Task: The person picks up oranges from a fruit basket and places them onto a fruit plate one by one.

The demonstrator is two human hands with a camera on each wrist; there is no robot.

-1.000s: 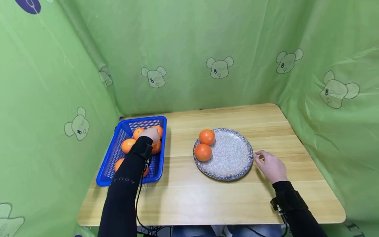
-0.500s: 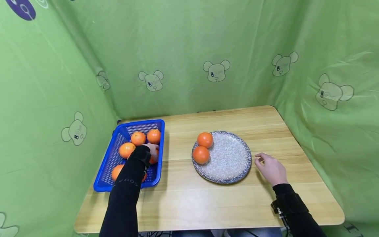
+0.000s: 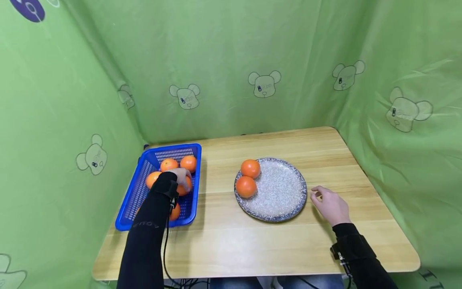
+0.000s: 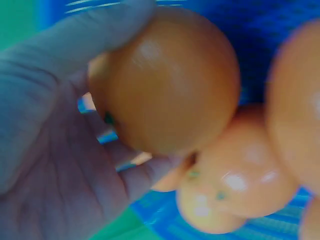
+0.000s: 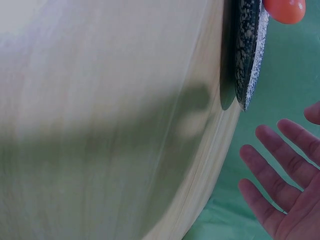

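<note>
Lap (image 3: 236, 283): blue trousers, below the front edge of the pale wooden tabletop (image 3: 252, 249).
Right hand (image 3: 331, 204): fingers wide and relaxed, just beside the right rim of the plate (image 3: 283, 190), a gap between.
Plate: round, speckled grey, darker rim, on the tabletop.
Plate oranges (image 3: 246, 186): two, close together at the plate's left side, one behind the other.
Left hand (image 3: 181, 175): reaching into the basket (image 3: 199, 172), holding one orange, thumb over it, fingers beneath.
Held orange (image 4: 170, 85): within the basket walls; cannot tell if lifted clear.
Basket: blue, slotted sides, left of the plate.
Basket oranges (image 3: 188, 163): several around the left hand, some partly hidden by the black sleeve (image 3: 146, 228).
Curtain (image 3: 223, 48): green, mouse faces, behind the tabletop.
</note>
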